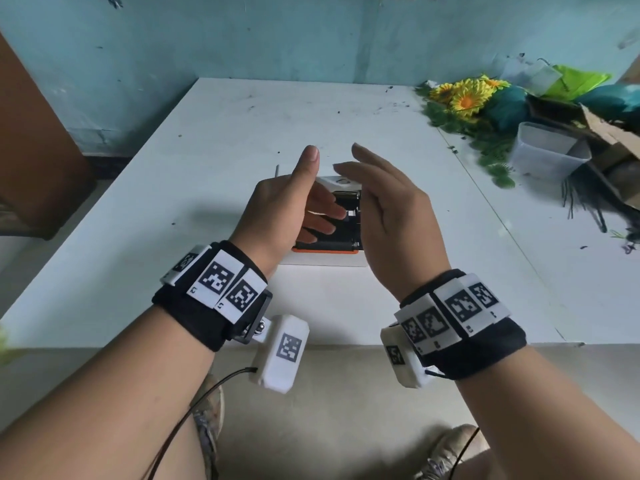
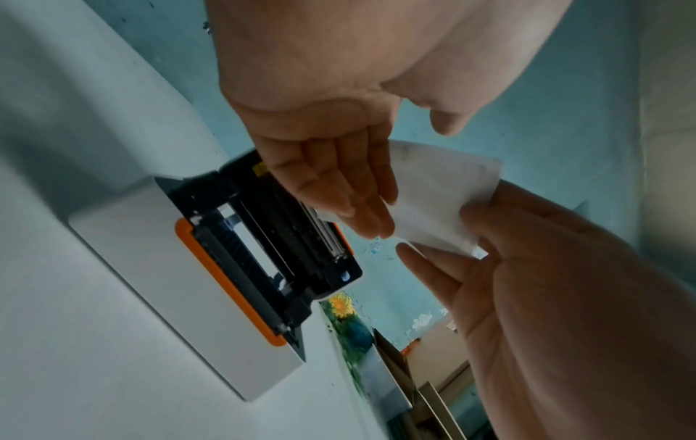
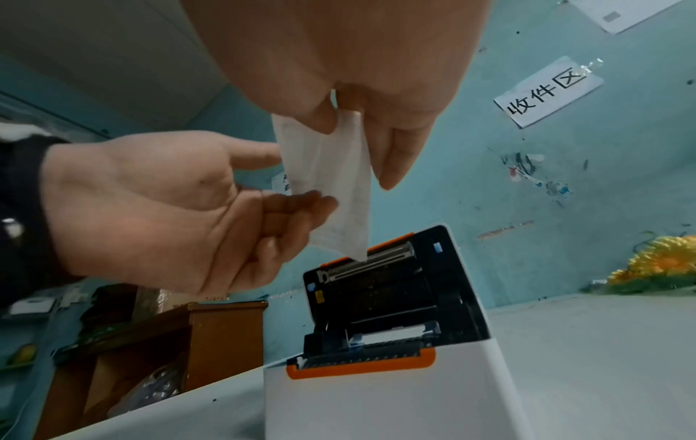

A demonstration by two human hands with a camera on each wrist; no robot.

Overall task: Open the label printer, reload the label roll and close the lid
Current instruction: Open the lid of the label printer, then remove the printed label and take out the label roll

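Above the open printer (image 3: 380,387), my right hand (image 3: 339,74) pinches the paper (image 3: 327,184); my left hand (image 3: 158,208) hovers slack-fingered beside it.

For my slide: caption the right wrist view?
Right hand pinches label strip above open printer; left hand open beside it.

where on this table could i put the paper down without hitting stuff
Bare room: the table left of the printer out to its left edge, the stretch behind the printer toward the blue wall, and the near strip between printer and front edge. Crowded: the far right, with flowers, a plastic tub and cardboard boxes.
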